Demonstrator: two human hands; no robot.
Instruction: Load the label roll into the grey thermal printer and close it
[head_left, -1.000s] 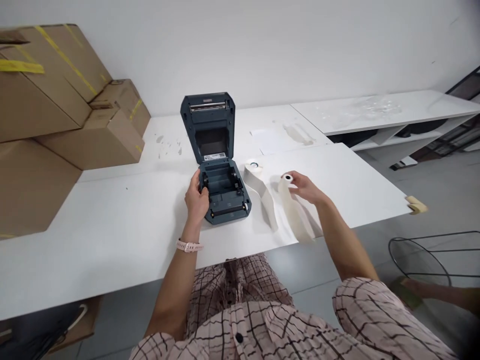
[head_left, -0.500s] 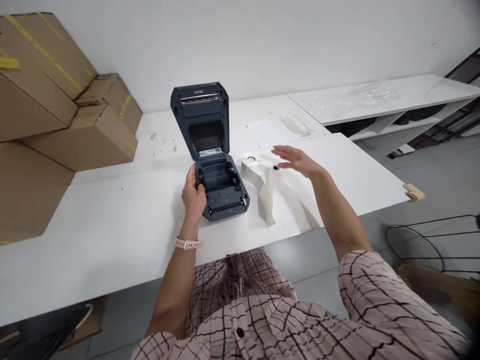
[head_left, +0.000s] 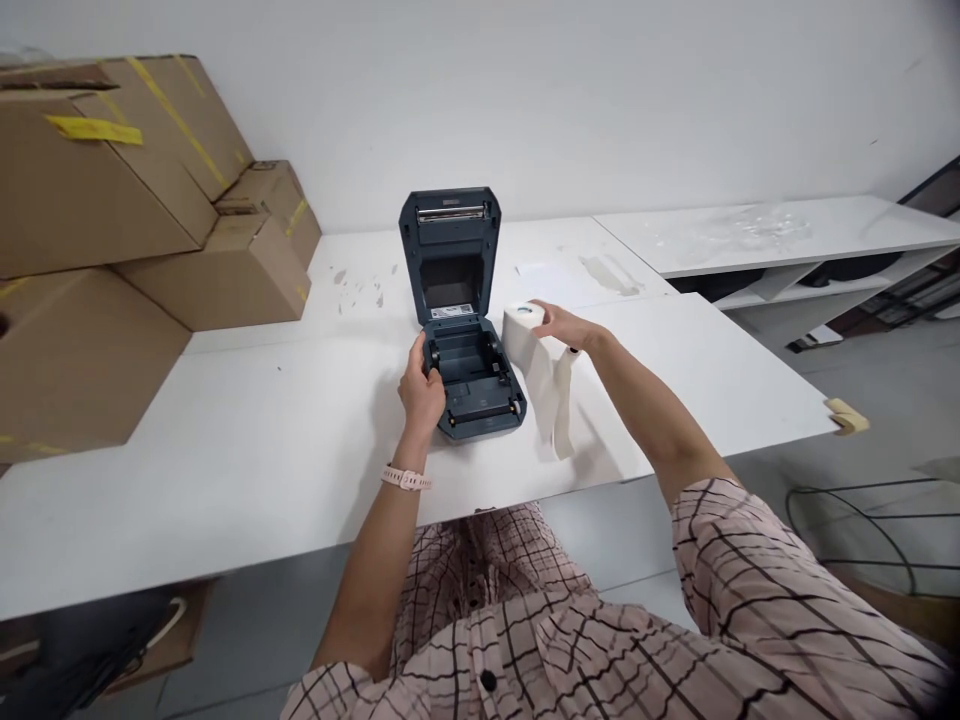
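Observation:
A dark blue label printer point(head_left: 472, 375) sits on the white table point(head_left: 225, 450) with its lid point(head_left: 450, 250) standing open and its bay empty. My left hand point(head_left: 421, 385), with a pink watch at the wrist, grips the printer's left side. My right hand point(head_left: 564, 325) closes round a white paper roll point(head_left: 519, 330) standing just right of the printer. A loose strip of paper point(head_left: 559, 405) trails from the roll toward the table's front edge. A small second roll point(head_left: 574, 352) peeks out under my right wrist.
Stacked cardboard boxes point(head_left: 112, 230) fill the table's left side. A white sheet point(head_left: 547, 272) lies behind the roll. A second white table point(head_left: 765, 230) stands at the back right. A tape scrap point(head_left: 847, 415) sits on the right corner, with a wire frame point(head_left: 862, 520) on the floor below.
My right hand let go of the small roll, lifted open, then moved left onto the larger roll beside the printer. My left hand stayed on the printer.

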